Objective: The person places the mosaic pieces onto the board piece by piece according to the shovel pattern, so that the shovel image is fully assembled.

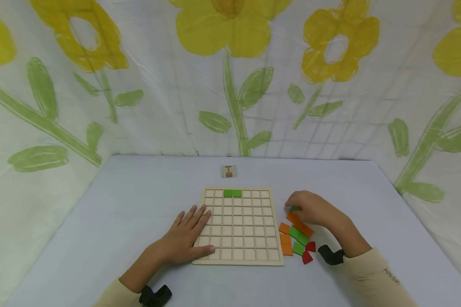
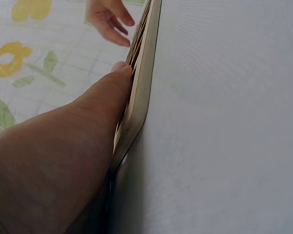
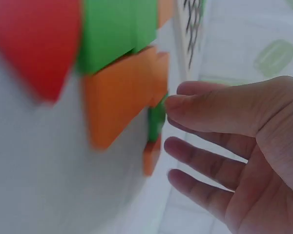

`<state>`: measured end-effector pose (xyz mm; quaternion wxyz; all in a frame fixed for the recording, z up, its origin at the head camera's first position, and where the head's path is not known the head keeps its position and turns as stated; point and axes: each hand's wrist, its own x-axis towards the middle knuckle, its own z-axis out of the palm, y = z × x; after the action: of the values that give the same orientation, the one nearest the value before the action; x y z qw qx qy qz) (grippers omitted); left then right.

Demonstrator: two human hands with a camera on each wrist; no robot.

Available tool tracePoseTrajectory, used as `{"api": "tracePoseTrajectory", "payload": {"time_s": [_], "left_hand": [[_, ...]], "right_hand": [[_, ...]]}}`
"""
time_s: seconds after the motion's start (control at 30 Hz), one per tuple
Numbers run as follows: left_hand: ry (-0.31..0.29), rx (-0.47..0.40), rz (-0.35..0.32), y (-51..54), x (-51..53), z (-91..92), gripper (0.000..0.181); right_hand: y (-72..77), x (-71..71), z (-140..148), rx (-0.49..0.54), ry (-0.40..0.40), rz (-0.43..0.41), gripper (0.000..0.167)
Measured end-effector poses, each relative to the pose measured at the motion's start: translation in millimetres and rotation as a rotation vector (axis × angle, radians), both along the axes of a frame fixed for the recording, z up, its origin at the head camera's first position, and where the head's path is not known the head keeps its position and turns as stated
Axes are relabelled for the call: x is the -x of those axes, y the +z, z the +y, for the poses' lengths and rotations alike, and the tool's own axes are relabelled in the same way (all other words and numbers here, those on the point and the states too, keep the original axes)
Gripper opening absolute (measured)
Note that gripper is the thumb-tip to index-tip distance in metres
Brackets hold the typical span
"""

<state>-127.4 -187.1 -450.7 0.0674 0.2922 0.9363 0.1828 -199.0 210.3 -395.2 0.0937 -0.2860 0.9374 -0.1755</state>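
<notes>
Board of gridded pale wood [image 1: 238,262] has the left hand [image 1: 184,241] spread flat on it, gripping nothing; right hand [image 1: 314,208] half-curls over a flat green piece [image 1: 295,208], can't tell if pinching tbh.

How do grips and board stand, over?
Left grip on board, left side. Right grip at green piece, hold unclear. Two green squares in top row. Orange pieces close by.

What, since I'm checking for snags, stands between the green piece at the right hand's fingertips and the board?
Nothing visible, apart from the right hand itself: a strip of table separates the green piece from the right edge of the board. The left hand rests at the opposite side.
</notes>
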Motion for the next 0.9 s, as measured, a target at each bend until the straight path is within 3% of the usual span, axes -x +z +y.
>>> {"api": "tracePoseTrajectory", "payload": {"time_s": [0.3,0.53,0.77,0.9], "left_hand": [[0.006,0.018,-0.029,6.9,0.2,0.6,0.096],[-0.003,0.034,-0.029,9.4,0.1,2.2,0.095],[0.009,0.02,-0.006,-0.8,1.2,0.2,0.098],[0.007,0.022,-0.018,1.2,0.5,0.5,0.097]], "right_hand": [[-6.6,-9.5,17,-0.006,0.025,0.097,0.02],[-7.9,-12.4,20,-0.007,0.032,0.119,0.021],[-9.4,-10.9,19,-0.033,0.005,0.121,0.02],[-9.7,-9.1,19,-0.028,-0.015,0.128,0.019]]}}
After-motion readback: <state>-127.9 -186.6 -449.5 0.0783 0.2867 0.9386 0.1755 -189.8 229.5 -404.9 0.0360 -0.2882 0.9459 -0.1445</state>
